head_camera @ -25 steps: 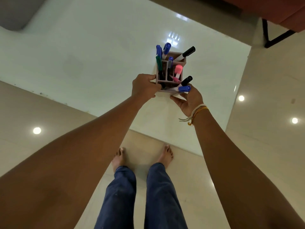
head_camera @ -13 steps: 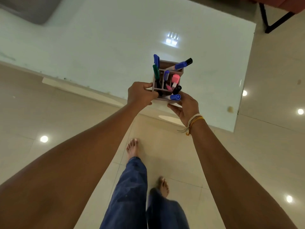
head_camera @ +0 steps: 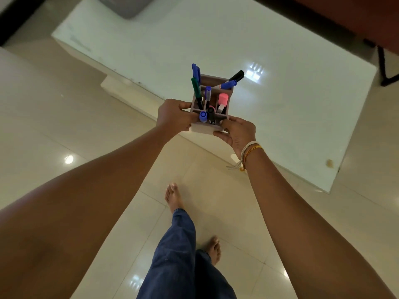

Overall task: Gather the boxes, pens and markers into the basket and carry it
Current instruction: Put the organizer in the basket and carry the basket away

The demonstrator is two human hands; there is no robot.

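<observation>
A small brown basket (head_camera: 216, 79) with inner dividers is held out in front of me, in the air over the table's near edge. My left hand (head_camera: 173, 117) grips its left side and my right hand (head_camera: 236, 132) grips its lower right corner. Several markers and pens stand in it: blue-capped ones (head_camera: 195, 71), a green one (head_camera: 195, 85), a black one (head_camera: 237, 75) and a pink highlighter (head_camera: 222, 99). No boxes are visible inside or elsewhere.
A large white glossy table (head_camera: 280, 117) lies ahead, with a grey object (head_camera: 127, 5) at its far left end. A dark metal frame leg (head_camera: 386, 67) stands at the right. My bare feet (head_camera: 173, 196) are on the shiny beige tiled floor.
I have stepped back from the table, my feet now apart in a stride. Both hands stay on the basket, and the markers have shifted inside it.
</observation>
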